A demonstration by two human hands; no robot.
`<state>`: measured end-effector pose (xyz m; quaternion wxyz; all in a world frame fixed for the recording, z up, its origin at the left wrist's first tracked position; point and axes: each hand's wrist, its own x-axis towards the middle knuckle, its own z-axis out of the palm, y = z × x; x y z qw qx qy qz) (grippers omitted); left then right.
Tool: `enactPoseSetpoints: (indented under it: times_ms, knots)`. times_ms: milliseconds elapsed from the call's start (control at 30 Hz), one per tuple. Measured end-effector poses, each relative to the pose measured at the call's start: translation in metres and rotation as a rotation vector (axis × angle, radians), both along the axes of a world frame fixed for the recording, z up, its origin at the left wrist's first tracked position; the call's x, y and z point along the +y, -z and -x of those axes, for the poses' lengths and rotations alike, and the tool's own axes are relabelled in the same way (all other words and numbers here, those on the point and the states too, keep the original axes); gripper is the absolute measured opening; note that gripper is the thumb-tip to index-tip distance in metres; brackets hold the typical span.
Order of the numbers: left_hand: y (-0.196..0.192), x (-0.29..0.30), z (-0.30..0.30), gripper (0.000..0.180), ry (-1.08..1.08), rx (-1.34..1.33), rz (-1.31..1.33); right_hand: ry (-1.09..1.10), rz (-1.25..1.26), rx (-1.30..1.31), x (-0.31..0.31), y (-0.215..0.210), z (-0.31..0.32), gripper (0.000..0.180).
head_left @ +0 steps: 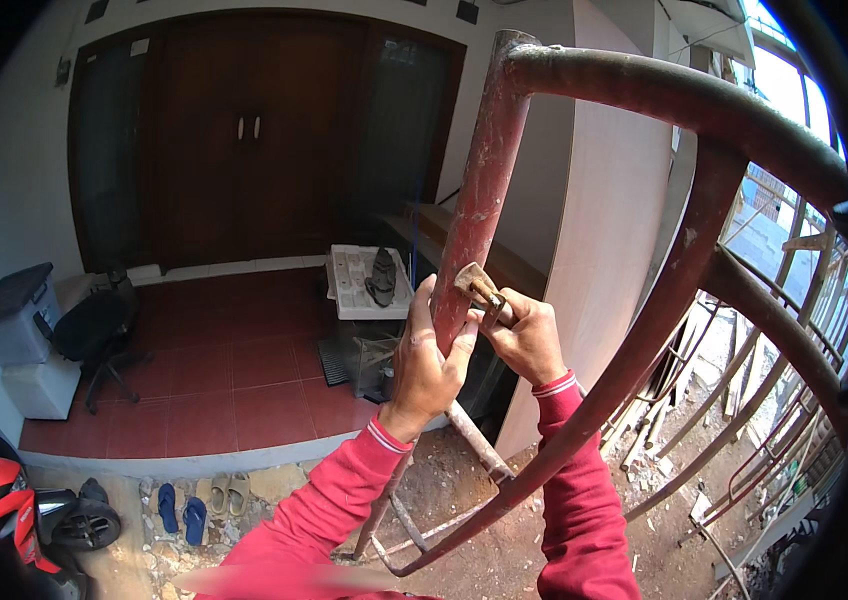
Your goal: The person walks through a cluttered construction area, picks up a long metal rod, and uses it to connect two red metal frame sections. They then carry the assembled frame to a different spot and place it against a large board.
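Note:
A red, scuffed scaffold frame (476, 210) made of welded tubes stands tilted in front of me, its curved top rail running off to the right. My left hand (424, 375) is wrapped round its left upright tube, with the thumb on the near side. Just above and to the right, my right hand (532, 340) grips a small rusty metal piece (472, 278) with a flat, broad end. That flat end lies against the upright tube. Fingers hide the rest of the piece, so I cannot tell its exact kind.
A white foam slab with a dark object (381, 278) sits beyond my hands. An office chair (94, 325) and plastic bins (19, 320) stand left, near a red motorcycle (19, 510) and sandals (194, 515). A pale board (594, 200) and more metal frames (774, 400) are at right.

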<state>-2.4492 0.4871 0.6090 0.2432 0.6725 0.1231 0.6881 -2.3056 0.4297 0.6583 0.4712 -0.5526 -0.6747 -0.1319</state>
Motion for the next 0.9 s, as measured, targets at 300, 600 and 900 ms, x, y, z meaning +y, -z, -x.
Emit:
enactPoseSetpoints:
  times_ms: [300, 600, 900]
  knots:
    - [0.012, -0.009, 0.000, 0.072, -0.356, -0.093, -0.145, -0.063, -0.036, 0.036, 0.009, 0.003, -0.004, 0.025]
    - [-0.005, -0.045, -0.009, 0.035, -0.207, -0.085, -0.025, -0.139, -0.010, 0.142, -0.002, 0.011, -0.015, 0.011]
    - [-0.020, -0.054, -0.007, 0.023, -0.226, -0.083, -0.015, -0.161, -0.088, 0.121, 0.019, 0.008, -0.012, 0.019]
